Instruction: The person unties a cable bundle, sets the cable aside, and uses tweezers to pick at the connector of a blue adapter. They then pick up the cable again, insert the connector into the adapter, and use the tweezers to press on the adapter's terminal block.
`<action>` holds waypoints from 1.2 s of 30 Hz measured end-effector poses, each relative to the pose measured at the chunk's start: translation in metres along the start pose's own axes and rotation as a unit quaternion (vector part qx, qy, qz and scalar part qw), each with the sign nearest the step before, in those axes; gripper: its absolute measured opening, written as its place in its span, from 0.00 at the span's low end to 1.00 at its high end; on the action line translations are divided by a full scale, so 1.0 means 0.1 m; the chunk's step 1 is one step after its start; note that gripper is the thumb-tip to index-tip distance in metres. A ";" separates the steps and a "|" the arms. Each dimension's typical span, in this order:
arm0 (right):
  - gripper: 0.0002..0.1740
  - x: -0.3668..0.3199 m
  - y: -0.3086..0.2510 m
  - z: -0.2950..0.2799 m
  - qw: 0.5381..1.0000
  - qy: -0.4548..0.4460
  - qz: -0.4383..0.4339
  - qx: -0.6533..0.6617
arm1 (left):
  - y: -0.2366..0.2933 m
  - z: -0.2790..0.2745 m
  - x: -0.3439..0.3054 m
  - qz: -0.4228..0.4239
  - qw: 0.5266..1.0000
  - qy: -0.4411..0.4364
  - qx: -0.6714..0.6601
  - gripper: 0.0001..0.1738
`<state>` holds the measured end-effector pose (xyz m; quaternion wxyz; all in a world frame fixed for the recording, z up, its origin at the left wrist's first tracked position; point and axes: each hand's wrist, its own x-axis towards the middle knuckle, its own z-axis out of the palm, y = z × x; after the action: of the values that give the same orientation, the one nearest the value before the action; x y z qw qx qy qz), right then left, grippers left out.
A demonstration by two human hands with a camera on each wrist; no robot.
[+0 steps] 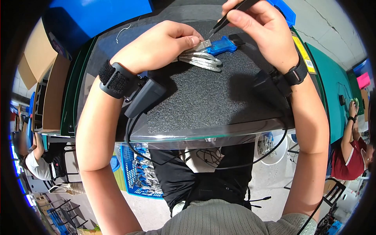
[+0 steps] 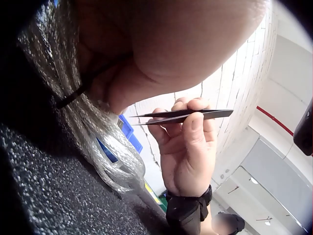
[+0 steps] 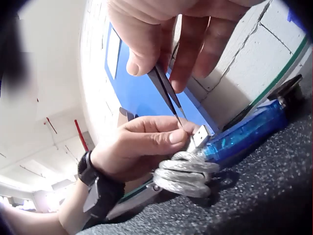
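My left hand (image 1: 166,45) pinches the USB plug (image 1: 203,44) of a coiled silvery cable (image 1: 203,62) between thumb and fingers. In the right wrist view the plug's metal end (image 3: 200,136) points up, beside a translucent blue adapter (image 3: 244,132) with a black end piece. My right hand (image 1: 268,33) holds black tweezers (image 1: 229,19) between thumb and fingers; their fine tips are slightly apart, close to the plug and the left fingertips. Whether the tips touch the plug, I cannot tell. A dark tie (image 2: 80,92) goes round the cable bundle in the left wrist view.
A blue bin (image 1: 94,15) stands at the back left, with a cardboard box (image 1: 55,90) at the left. A loose whitish strand (image 1: 123,33) lies on the dark tabletop (image 1: 188,105). Below are a blue basket (image 1: 127,168) of cables and a white bucket (image 1: 276,154). Other people sit at both sides.
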<state>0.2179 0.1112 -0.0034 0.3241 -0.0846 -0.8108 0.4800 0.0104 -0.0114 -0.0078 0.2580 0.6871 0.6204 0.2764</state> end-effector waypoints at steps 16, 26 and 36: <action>0.13 0.08 0.13 -0.21 0.944 0.209 0.089 0.238 | -0.17 -0.46 -0.07 -0.025 0.998 0.033 -0.044 0.27; 0.16 0.09 0.14 -0.29 0.967 0.149 0.123 0.166 | -0.04 -0.15 -0.01 -0.019 0.999 0.012 -0.028 0.28; 0.18 0.10 0.29 -0.28 0.985 0.119 0.105 0.073 | 0.24 0.12 -0.03 -0.037 0.997 0.004 0.068 0.27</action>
<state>0.2220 0.1507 -0.0140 0.3717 -0.2019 -0.7158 0.5556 0.0358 -0.0167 -0.0002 0.2177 0.6788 0.6637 0.2267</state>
